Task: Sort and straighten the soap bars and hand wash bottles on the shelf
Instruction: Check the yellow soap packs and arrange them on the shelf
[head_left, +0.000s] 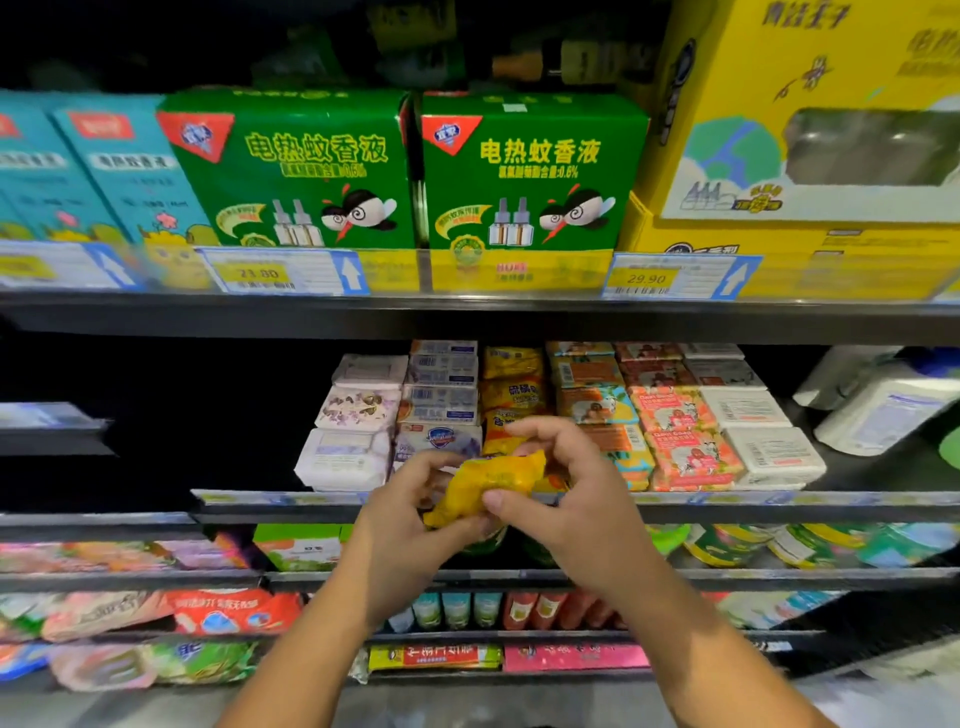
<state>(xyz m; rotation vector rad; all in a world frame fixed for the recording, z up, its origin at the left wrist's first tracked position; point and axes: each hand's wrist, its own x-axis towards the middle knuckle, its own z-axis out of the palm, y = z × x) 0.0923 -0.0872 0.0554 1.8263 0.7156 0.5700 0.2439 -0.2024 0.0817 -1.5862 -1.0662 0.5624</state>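
Both hands hold one yellow-wrapped soap bar (488, 483) in front of the middle shelf's edge (779, 501). My left hand (410, 519) grips its lower left end. My right hand (566, 488) pinches its right side, thumb underneath. Behind it stands a stack of yellow soap bars (511, 384). To the left are white and lilac soap packs (358, 410) and blue-and-white soap boxes (441, 400). To the right lie orange soap packs (675, 415) and white soap packs (753, 415). White hand wash bottles (883, 410) lie tilted at the far right.
Green boxes (311, 171) and yellow boxes (810, 130) fill the shelf above, with price tags (670, 278) along its edge. Lower shelves hold several packets (223, 613) and small bottles (457, 608). The middle shelf's left part (208, 415) is dark.
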